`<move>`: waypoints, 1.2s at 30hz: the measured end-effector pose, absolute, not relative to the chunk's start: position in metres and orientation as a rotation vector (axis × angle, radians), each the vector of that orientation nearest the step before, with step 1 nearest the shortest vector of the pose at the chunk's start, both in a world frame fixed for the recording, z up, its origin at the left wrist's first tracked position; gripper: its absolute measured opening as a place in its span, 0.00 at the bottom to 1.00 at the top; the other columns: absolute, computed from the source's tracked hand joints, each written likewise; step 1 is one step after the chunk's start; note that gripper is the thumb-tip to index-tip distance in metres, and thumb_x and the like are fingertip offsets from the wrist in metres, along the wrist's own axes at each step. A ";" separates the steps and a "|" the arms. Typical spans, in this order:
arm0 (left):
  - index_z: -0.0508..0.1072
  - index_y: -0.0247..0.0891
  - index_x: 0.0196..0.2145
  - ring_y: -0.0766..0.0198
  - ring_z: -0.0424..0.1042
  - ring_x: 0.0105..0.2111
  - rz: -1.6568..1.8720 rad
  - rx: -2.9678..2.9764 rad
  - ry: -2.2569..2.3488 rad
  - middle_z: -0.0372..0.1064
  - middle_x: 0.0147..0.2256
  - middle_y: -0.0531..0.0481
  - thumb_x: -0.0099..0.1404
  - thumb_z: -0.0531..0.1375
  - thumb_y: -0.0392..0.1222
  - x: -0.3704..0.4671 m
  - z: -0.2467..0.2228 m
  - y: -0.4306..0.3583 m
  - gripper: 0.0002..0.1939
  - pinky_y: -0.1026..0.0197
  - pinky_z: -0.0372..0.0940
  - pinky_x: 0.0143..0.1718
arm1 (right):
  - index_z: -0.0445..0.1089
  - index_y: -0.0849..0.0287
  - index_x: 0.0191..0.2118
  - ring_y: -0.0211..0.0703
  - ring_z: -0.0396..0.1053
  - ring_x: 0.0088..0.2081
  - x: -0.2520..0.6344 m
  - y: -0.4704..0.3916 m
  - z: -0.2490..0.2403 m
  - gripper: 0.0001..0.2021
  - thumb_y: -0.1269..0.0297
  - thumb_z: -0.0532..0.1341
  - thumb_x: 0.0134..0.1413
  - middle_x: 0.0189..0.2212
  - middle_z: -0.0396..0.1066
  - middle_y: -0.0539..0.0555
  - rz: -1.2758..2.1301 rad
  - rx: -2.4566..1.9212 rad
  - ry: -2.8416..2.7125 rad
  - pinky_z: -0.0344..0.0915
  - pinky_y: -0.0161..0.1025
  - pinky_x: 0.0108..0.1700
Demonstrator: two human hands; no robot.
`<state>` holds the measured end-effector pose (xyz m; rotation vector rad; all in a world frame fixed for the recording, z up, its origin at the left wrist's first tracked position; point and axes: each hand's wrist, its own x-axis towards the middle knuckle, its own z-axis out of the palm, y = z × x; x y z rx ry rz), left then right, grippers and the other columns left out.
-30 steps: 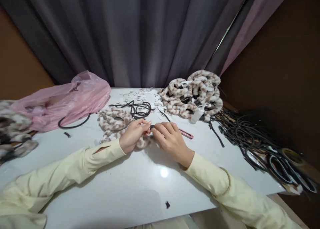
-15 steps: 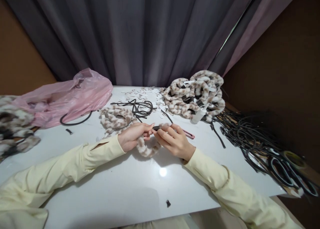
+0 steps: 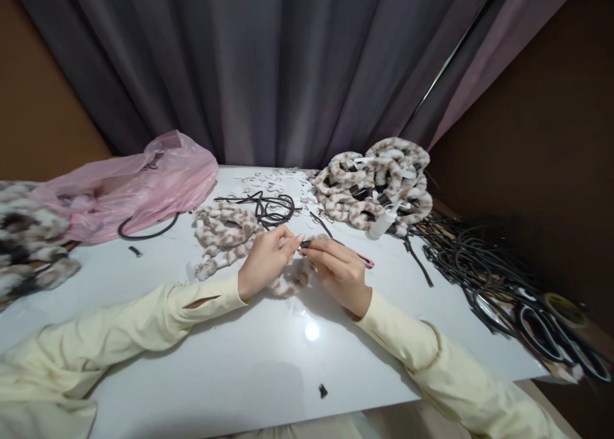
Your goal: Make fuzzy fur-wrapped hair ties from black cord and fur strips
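Above the white table, my two hands meet at a short black ribbed piece [image 3: 306, 244] on a furry white-and-brown strip [image 3: 288, 281]. My left hand [image 3: 267, 260] pinches at its left end, thumb and forefinger together. The fingers of my right hand [image 3: 339, 274] close round the right side and partly cover the piece. Below the hands the strip hangs in a loop, close to the tabletop. More furry strips [image 3: 224, 225] lie just left of my left hand. Behind my right hand a pink-handled tool [image 3: 367, 260] shows only in part.
A bundle of furry rings [image 3: 374, 183] with white tags is at the back right. Black cords [image 3: 480, 253] and scissors [image 3: 540, 330] crowd the right edge. A pink plastic bag [image 3: 139, 189] lies left. Coiled cord [image 3: 275, 208] and small metal hooks [image 3: 268, 182] lie behind the hands.
My left hand has turned and risen slightly, its thumb and forefinger now at the top of the ribbed piece. My right-hand fingers have drawn closer together, covering more of it.
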<state>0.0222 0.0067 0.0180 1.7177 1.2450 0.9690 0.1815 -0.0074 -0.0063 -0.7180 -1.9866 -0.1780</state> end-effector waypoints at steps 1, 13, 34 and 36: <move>0.63 0.37 0.23 0.70 0.54 0.18 0.982 1.780 1.278 0.56 0.16 0.58 0.61 0.53 0.49 0.022 0.017 0.007 0.15 0.67 0.49 0.21 | 0.71 0.59 0.35 0.39 0.70 0.35 0.180 -0.008 -0.006 0.12 0.77 0.51 0.57 0.32 0.73 0.56 -0.123 -0.741 -1.960 0.67 0.37 0.35; 0.63 0.37 0.24 0.70 0.59 0.18 0.984 2.046 1.280 0.59 0.17 0.57 0.64 0.50 0.45 0.022 0.018 0.003 0.14 0.67 0.53 0.24 | 0.69 0.58 0.27 0.37 0.68 0.25 0.173 -0.004 0.003 0.06 0.63 0.65 0.44 0.29 0.69 0.52 0.946 -0.988 -1.437 0.68 0.35 0.27; 0.61 0.39 0.37 0.66 0.66 0.24 0.861 2.324 1.035 0.65 0.25 0.55 0.65 0.47 0.34 0.015 0.015 0.002 0.05 0.66 0.58 0.27 | 0.69 0.64 0.19 0.41 0.73 0.25 0.191 0.004 0.015 0.12 0.64 0.72 0.28 0.31 0.71 0.52 1.553 -1.001 -1.267 0.71 0.37 0.31; 0.59 0.38 0.37 0.66 0.66 0.25 0.871 2.382 0.961 0.64 0.26 0.53 0.65 0.47 0.33 0.014 0.013 0.002 0.05 0.66 0.58 0.27 | 0.69 0.64 0.18 0.42 0.74 0.25 0.192 0.003 0.014 0.12 0.64 0.72 0.30 0.30 0.70 0.51 1.567 -0.972 -1.277 0.71 0.38 0.31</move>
